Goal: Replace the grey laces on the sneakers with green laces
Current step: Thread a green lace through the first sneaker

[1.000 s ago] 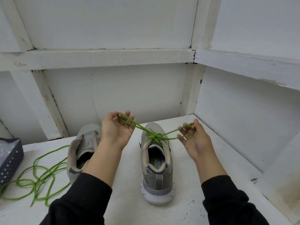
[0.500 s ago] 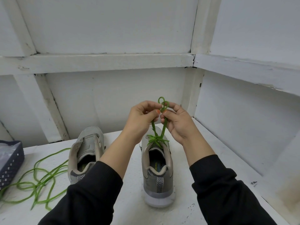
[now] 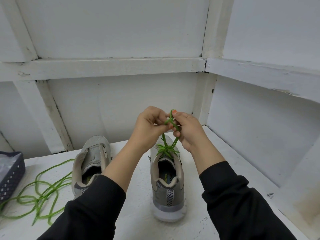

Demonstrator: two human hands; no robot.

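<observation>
Head view shows the left hand (image 3: 149,125) and the right hand (image 3: 187,130) raised close together above the far end of the right-hand grey mesh sneaker (image 3: 167,186), which stands on the white painted worktop (image 3: 136,213) with its heel toward the near edge. Each hand pinches the thin bright-green cord lace (image 3: 167,149) with curled fingers. Its two strands rise from a crossed bunch at the top eyelets to a small loop between the fingertips, where the hands look to be touching. By that, this sneaker is already threaded in green and its bow is being tied but is not yet finished. The second grey mesh sneaker (image 3: 91,163), to the left, shows no lace as far as can be made out. A loose green cord lace (image 3: 43,193) lies tangled on the worktop farther left, near a dark perforated plastic basket (image 3: 12,177). No grey laces are in sight. Roughly half seems to remain: finishing this knot, then lacing and tying the left sneaker.
</observation>
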